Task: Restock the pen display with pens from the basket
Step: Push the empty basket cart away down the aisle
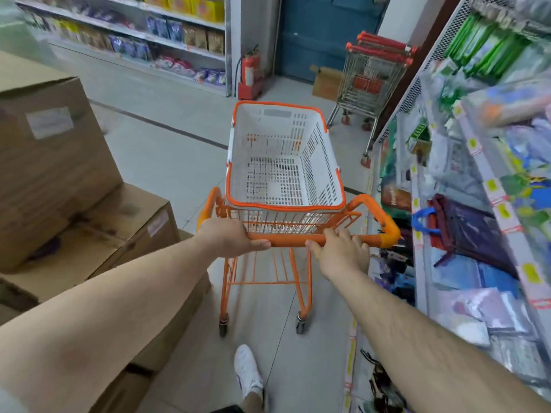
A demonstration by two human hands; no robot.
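Blur hides the goods on the right-hand shelves [483,180]; no pens can be made out. A white basket [323,162] sits atop an orange cart [298,275], long axis pointing away, seemingly bare inside. Left hand [228,238] and right hand [340,254] curl fingers round the handle [287,240]. Cardboard boxes [59,174] are stacked left.

Even, bright indoor light fills the aisle, soft and without any hard beam; its source lies out of view overhead. The pale floor [167,150] carries only faint, diffuse shadow under the orange cart [268,281]. No strong glare shows anywhere. The white basket [283,162] at centre is fairly sharp, and both forearms read clearly. Motion blur smears the right-hand shelf goods [489,174] and the cardboard boxes [53,162] on the left, and the far shelving [143,34] is soft too. Wide-angle distortion bends and stretches everything toward the edges.
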